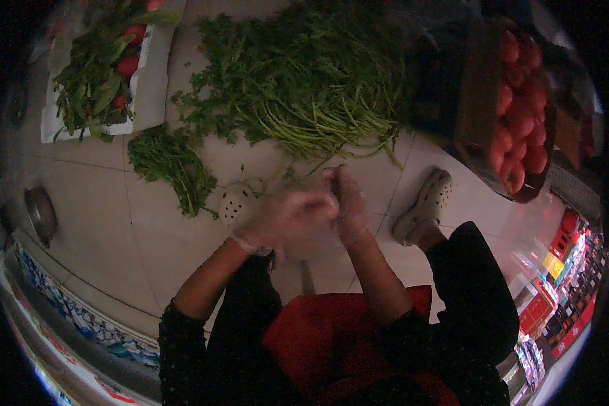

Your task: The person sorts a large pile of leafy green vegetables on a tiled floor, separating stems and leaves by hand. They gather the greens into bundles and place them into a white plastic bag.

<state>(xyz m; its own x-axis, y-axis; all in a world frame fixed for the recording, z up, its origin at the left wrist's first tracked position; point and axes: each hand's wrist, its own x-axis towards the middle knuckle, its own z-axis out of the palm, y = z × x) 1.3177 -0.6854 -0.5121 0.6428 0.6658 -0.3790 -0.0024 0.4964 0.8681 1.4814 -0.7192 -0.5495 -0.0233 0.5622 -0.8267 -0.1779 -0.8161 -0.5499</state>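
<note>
My left hand (289, 215) and my right hand (352, 203) are close together above the tiled floor, both in thin clear plastic gloves. Motion blurs them, and the left hand's fingers look curled. Whether either one holds something is unclear; a thin green stem (318, 165) shows just beyond the fingertips. In front of them lies a large heap of leafy green vegetables (304, 76), its pale stems pointing towards me. A smaller bunch of the same-looking greens (175, 167) rests apart on the floor, left of my hands.
At upper left, a white foam box (81, 136) holds leafy greens and round red produce. A cardboard box (479, 106) of tomatoes (520, 116) stands at right. My clogs (429, 200) flank the hands. A metal bowl (41, 215) sits far left; stocked shelves (563, 299) line the lower right.
</note>
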